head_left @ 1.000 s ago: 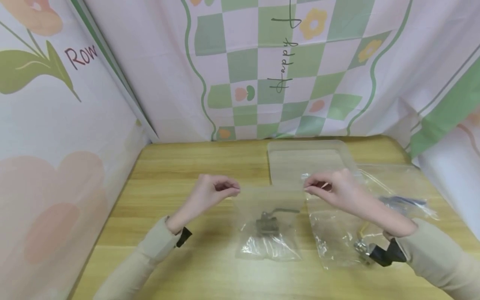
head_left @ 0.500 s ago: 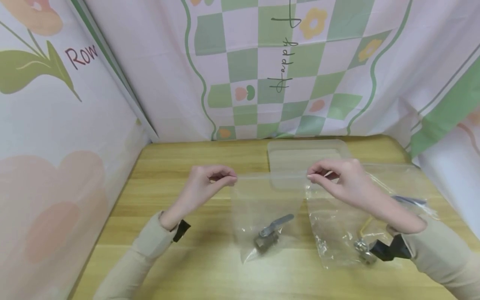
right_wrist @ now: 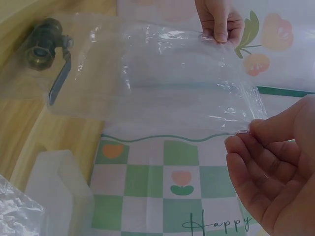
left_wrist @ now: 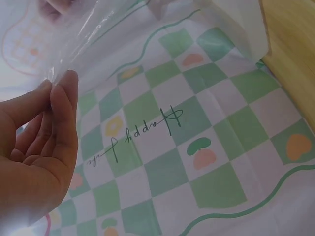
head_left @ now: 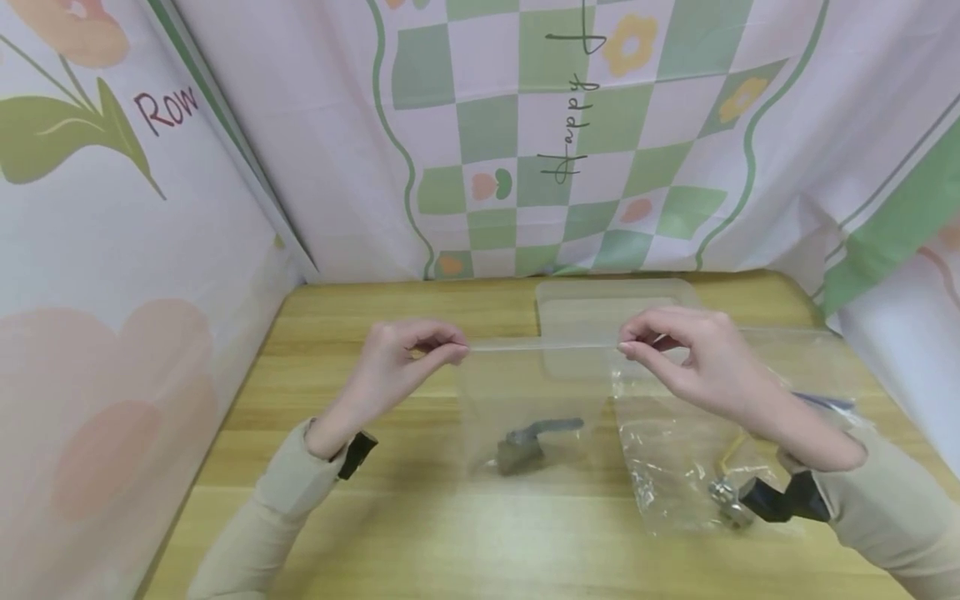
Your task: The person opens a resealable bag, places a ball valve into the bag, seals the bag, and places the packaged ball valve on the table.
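Note:
Between the two hands hangs a clear plastic bag (head_left: 540,383), its top edge stretched straight. My left hand (head_left: 401,362) pinches the left top corner between thumb and fingers. At the opposite corner my right hand (head_left: 686,354) pinches in the same way. Low inside the bag lies a ball valve (head_left: 521,450) with a lever handle. In the right wrist view the valve (right_wrist: 42,51) shows a dark brassy body and a grey lever, with the bag (right_wrist: 162,73) drawn out toward both hands. The left wrist view shows only the bag's upper part (left_wrist: 74,44).
Right of the held bag, a larger clear bag (head_left: 660,467) lies on the wooden table (head_left: 360,517), holding a valve (head_left: 727,500) with a yellow lever. A translucent plastic tray (head_left: 577,304) sits at the back. Printed curtains (head_left: 337,167) stand behind and at the sides.
Both hands have risen and moved slightly apart, lifting the bag and drawing its top edge taut. The valve inside has shifted and turned as the bag came up.

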Motion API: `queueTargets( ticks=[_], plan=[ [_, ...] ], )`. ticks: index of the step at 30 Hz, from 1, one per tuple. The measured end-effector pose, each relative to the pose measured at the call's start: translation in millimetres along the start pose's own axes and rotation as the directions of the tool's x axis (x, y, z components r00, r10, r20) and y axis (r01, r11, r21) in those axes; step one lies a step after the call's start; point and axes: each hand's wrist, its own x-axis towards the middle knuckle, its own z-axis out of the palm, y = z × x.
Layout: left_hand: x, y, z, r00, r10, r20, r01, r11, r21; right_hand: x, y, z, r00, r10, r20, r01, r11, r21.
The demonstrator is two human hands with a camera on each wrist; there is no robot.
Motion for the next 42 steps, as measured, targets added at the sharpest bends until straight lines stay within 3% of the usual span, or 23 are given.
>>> queueTargets(
  ticks=[4, 9, 16, 23, 30, 36, 42],
  plan=[
    [1.2, -0.7, -0.8, 1.000, 0.023, 0.000, -0.023, 0.999, 0.030, -0.8, -5, 1, 1.000, -0.006, 0.010, 0.006, 1.000, 0.026],
    [1.7, -3.0, 0.2, 1.000, 0.010, 0.001, -0.010, 0.999, 0.035, -0.1, -8, 6, 0.998, 0.019, 0.055, -0.024, 0.994, 0.103],
    [1.0, -4.2, 2.2, 0.999, -0.036, 0.014, 0.036, 0.999, -0.035, 1.6, -9, 9, 0.998, -0.056, 0.012, 0.055, 0.996, 0.069],
    [0.1, -2.6, 4.3, 0.999, -0.021, 0.051, 0.026, 0.994, -0.110, 2.6, -11, 11, 0.999, -0.050, -0.006, 0.051, 0.997, 0.058],
    [1.0, -2.3, 5.2, 1.000, 0.004, 0.023, -0.002, 0.997, -0.074, 7.3, -11, 17, 0.996, -0.086, -0.019, 0.088, 0.990, 0.106],
    [2.4, -2.6, 7.3, 0.999, 0.032, 0.027, -0.032, 0.999, -0.016, 9.5, -13, 18, 0.994, -0.099, -0.039, 0.102, 0.991, 0.084],
    [4.8, -2.5, 10.8, 0.998, -0.027, 0.059, 0.029, 0.999, -0.045, 12.6, -14, 21, 0.995, -0.102, -0.023, 0.104, 0.988, 0.118]
  ],
)
